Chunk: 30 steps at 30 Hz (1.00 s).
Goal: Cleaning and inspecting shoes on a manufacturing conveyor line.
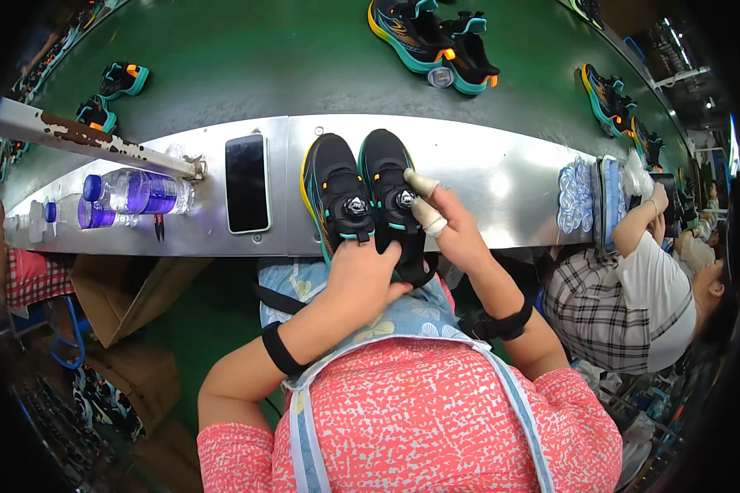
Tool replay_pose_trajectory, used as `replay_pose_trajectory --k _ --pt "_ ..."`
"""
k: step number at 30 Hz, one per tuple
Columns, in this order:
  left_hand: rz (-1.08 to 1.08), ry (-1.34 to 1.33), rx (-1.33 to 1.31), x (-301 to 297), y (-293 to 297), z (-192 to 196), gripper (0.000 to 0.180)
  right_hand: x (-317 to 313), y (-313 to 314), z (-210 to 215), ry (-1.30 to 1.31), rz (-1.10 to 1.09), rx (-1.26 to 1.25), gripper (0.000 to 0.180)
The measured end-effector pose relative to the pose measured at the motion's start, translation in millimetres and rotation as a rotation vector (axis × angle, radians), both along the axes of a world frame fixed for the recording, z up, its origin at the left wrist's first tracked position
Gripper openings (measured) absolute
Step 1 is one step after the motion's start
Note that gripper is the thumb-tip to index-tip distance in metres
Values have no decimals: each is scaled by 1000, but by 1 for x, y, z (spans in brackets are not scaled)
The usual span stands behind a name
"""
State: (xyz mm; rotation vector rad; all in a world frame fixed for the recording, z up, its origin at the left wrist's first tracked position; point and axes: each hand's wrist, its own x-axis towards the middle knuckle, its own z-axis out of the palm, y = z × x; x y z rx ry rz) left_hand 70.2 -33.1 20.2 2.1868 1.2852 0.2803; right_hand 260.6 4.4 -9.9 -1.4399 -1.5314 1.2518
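Note:
A pair of black sneakers with teal-edged soles lies on the metal ledge, toes pointing away from me. The left sneaker (332, 168) shows a yellow sole edge, and each shoe has a round dial on its tongue. My left hand (363, 275) is closed at the heel end, some fingers hidden in the left sneaker's opening and others reaching the right sneaker (386, 154). My right hand (456, 226) wears pale finger cots on two fingers. Those fingers pinch around the dial (404, 198) of the right sneaker.
Left on the ledge are a phone (247, 182), water bottles (144, 192) and a rusty metal bar (99, 146). Clear-blue round pieces (575, 195) lie right, beside a blue tray (608, 201). More sneakers (419, 37) stand on the green belt (247, 66). A co-worker (633, 287) sits at right.

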Motion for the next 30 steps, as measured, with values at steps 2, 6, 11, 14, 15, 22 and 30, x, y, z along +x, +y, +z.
replay_pose_trajectory --k 2,6,11,14,15,22,30 --pt "-7 -41 57 -8 18 -8 40 9 6 -7 41 -39 -1 41" --pt "-10 -280 195 -45 103 5 29 48 39 -7 132 -46 -154 35" --pt "229 -24 443 -83 213 -3 27 72 97 4 -168 -75 157 35" --pt "396 218 445 -104 253 -24 31 79 148 16 -471 -43 411 44" --pt "441 336 367 -109 256 -30 32 69 160 33 -604 -26 411 47" --pt "369 -115 669 -85 184 -44 23 61 252 13 -937 94 288 61" --pt "469 -470 28 -60 82 -39 33 17 216 40 -644 314 74 36"
